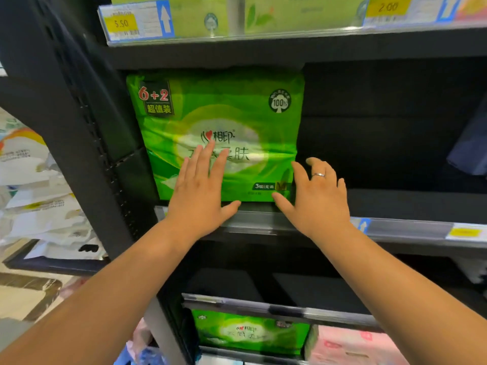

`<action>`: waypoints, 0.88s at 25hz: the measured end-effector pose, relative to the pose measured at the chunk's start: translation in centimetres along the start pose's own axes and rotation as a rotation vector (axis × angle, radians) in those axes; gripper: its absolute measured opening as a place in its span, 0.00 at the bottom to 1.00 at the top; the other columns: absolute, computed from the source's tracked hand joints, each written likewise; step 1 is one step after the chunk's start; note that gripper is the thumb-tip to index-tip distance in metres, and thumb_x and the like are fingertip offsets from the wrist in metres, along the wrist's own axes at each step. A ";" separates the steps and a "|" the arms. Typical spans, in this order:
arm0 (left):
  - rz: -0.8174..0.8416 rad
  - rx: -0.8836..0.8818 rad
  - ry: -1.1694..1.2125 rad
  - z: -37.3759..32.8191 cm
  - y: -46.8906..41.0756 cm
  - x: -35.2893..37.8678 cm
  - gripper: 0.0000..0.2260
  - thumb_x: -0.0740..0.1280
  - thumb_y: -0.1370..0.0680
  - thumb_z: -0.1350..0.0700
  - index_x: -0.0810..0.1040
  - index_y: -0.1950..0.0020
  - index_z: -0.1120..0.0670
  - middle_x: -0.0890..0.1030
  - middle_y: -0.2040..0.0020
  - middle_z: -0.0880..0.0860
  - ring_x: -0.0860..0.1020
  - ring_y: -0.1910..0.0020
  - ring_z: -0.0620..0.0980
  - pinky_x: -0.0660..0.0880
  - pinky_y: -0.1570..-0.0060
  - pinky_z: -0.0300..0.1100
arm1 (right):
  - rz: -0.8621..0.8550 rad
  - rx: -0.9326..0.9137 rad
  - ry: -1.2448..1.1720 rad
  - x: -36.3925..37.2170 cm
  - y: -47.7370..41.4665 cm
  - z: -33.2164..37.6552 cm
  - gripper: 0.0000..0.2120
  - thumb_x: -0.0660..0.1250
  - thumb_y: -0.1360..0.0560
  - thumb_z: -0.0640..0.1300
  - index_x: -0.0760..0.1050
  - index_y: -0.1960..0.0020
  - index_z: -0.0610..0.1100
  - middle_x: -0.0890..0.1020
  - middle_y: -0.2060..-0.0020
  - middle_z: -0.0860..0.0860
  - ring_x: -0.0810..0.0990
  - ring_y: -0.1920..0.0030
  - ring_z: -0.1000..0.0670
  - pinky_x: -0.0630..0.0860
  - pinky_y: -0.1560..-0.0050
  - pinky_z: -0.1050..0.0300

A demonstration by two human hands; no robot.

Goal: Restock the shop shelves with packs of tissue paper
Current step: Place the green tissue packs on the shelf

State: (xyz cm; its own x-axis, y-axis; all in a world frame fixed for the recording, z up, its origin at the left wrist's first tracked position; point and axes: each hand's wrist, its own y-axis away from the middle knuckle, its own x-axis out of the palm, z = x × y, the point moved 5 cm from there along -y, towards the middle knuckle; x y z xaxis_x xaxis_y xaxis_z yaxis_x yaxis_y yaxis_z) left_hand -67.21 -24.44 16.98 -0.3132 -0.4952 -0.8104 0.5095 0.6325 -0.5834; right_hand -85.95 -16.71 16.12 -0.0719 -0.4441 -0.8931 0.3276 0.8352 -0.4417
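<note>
The green tissue pack (218,122) is standing upright at the left end of the middle shelf (408,227). The left hand (197,196) is pressing flat on its front, fingers (209,159) straight. The right hand (316,198) is touching its lower right corner, fingers loosely spread and gripping nothing.

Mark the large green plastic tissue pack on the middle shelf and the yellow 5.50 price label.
Large green plastic tissue pack (237,111): head view, upper front face.
Yellow 5.50 price label (121,23): head view, its printed digits.

A green tissue pack (218,133) stands upright at the dark shelf's (395,204) left end, seemingly unopened.
</note>
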 end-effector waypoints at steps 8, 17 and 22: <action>0.268 0.091 0.236 -8.8 5.3 -0.5 0.42 0.68 0.28 0.38 0.48 0.22 0.45 0.54 0.23 0.49 0.54 0.25 0.50 0.57 0.29 0.46 | 0.217 0.001 -0.022 -2.2 9.4 -6.9 0.39 0.52 0.27 0.71 0.52 0.23 0.51 0.61 0.26 0.47 0.58 0.26 0.44 0.60 0.29 0.39; 0.487 0.395 0.326 -16.9 13.9 1.9 0.45 0.68 0.30 0.34 0.46 0.22 0.45 0.57 0.23 0.49 0.56 0.25 0.49 0.53 0.26 0.44 | 0.395 0.333 0.072 -1.7 25.8 -11.2 0.41 0.52 0.28 0.72 0.49 0.22 0.51 0.58 0.25 0.44 0.60 0.26 0.41 0.62 0.30 0.39; 0.619 0.594 0.416 -21.9 21.0 3.2 0.44 0.67 0.30 0.33 0.47 0.23 0.45 0.57 0.24 0.49 0.58 0.26 0.50 0.55 0.26 0.47 | 0.496 0.578 0.085 -1.6 36.8 -11.4 0.41 0.53 0.28 0.73 0.48 0.23 0.52 0.57 0.25 0.46 0.59 0.27 0.42 0.62 0.30 0.39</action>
State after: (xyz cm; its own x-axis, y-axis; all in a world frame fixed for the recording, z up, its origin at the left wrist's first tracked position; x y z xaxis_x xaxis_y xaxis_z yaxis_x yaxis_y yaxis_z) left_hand -75.04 0.35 0.97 -0.0535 0.1504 -0.9872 0.9684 0.2490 -0.0145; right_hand -84.57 18.40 0.32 0.1478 -0.0153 -0.9889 0.7792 0.6176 0.1070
